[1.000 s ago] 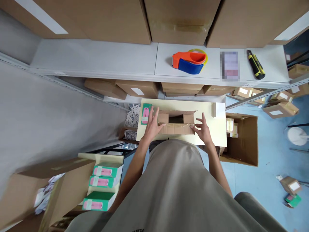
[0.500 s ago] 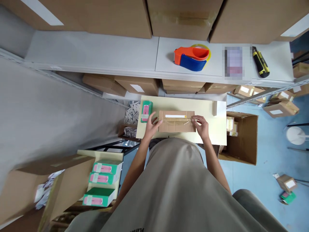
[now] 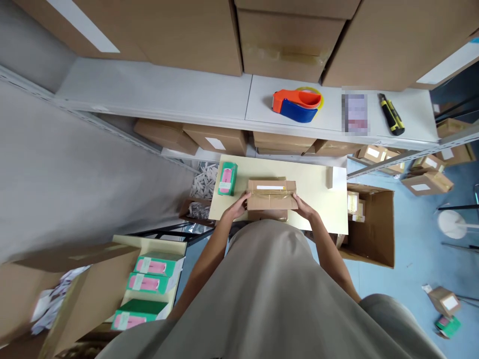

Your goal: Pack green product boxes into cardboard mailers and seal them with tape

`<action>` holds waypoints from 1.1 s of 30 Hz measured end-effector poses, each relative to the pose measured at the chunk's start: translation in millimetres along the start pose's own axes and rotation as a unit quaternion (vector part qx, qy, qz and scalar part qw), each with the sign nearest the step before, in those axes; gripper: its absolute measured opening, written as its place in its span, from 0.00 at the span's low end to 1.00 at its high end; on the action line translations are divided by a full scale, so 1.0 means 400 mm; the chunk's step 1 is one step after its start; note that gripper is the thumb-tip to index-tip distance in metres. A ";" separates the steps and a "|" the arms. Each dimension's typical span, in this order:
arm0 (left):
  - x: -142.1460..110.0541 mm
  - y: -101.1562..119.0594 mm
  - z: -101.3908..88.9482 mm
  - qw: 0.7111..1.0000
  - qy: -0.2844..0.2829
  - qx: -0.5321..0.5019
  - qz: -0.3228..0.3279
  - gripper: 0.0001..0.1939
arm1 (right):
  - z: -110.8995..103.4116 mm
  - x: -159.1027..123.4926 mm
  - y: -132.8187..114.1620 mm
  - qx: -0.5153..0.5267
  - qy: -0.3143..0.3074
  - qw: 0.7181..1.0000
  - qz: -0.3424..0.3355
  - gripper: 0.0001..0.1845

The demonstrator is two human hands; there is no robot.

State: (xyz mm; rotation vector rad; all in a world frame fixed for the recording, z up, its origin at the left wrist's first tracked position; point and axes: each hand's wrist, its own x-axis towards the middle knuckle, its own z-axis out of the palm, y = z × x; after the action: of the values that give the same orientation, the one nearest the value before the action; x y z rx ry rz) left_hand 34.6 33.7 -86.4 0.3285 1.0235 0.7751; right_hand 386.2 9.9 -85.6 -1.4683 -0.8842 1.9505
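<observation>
A long shelf [image 3: 168,87] stands beyond the grip; below it spreads a table [image 3: 318,209], with a large open carton [image 3: 379,229] well to the right. Over the table, a cardboard box [image 3: 272,202] sits between both hands, the left hand [image 3: 238,206] clasping one end, the right hand [image 3: 304,207] the other. A green box [image 3: 228,174] lies just left of the grip.

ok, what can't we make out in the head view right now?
Head view:
- Held box: contents and underside, hidden by its own cardboard.
- White strip on it: any print, too small.
- Shelf item: details, blurred by pixelation.
- Upper-shelf boxes: upper parts, cut off by the top edge.
</observation>
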 end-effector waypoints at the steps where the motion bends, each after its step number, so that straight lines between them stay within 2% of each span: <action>1: -0.001 -0.006 -0.004 1.000 0.014 0.006 0.007 0.42 | 0.008 0.005 0.005 0.005 0.005 1.000 -0.001 0.41; 5: 0.004 -0.012 -0.012 0.994 0.087 0.035 0.046 0.46 | 0.030 0.009 -0.001 -0.028 0.060 0.998 0.002 0.39; 9: 0.013 0.012 -0.021 0.977 0.156 0.112 0.095 0.50 | 0.040 0.014 -0.020 -0.135 0.128 0.983 -0.011 0.45; 12: 0.005 0.041 -0.024 0.946 0.197 0.212 0.149 0.49 | 0.044 0.014 -0.034 -0.194 0.187 0.963 -0.013 0.53; 15: -0.009 0.081 0.001 0.892 0.222 0.320 0.228 0.47 | 0.052 0.002 -0.085 -0.284 0.236 0.928 -0.049 0.58; 18: -0.011 0.142 0.078 0.827 0.214 0.405 0.326 0.42 | 0.070 -0.007 -0.219 -0.397 0.280 0.853 -0.190 0.56; 21: -0.004 0.232 0.205 0.777 0.173 0.441 0.414 0.32 | 0.095 0.005 -0.436 -0.435 0.313 0.760 -0.368 0.45; 22: -0.003 0.266 0.253 0.761 0.159 0.448 0.442 0.30 | 0.104 0.015 -0.515 -0.446 0.320 0.729 -0.410 0.42; 24: -0.006 0.333 0.348 0.727 0.134 0.460 0.493 0.28 | 0.121 0.048 -0.661 -0.479 0.319 0.683 -0.449 0.37; 26: -0.016 0.385 0.427 0.699 0.122 0.463 0.532 0.25 | 0.133 0.093 -0.771 -0.519 0.311 0.670 -0.430 0.34; 28: -0.029 0.413 0.480 0.684 0.111 0.465 0.551 0.24 | 0.140 0.140 -0.835 -0.547 0.302 0.680 -0.385 0.32; 30: -0.042 0.416 0.506 0.681 0.104 0.466 0.555 0.24 | 0.139 0.179 -0.867 -0.569 0.296 0.685 -0.346 0.32; 33: -0.058 0.387 0.508 0.687 0.105 0.468 0.545 0.23 | 0.122 0.209 -0.892 -0.592 0.283 0.694 -0.296 0.33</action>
State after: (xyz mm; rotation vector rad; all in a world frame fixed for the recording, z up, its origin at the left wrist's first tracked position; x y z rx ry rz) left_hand 137.1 145.2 120.6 1.9187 1.3653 1.2994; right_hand 328.9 291.8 146.3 -1.8321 -2.1042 0.2102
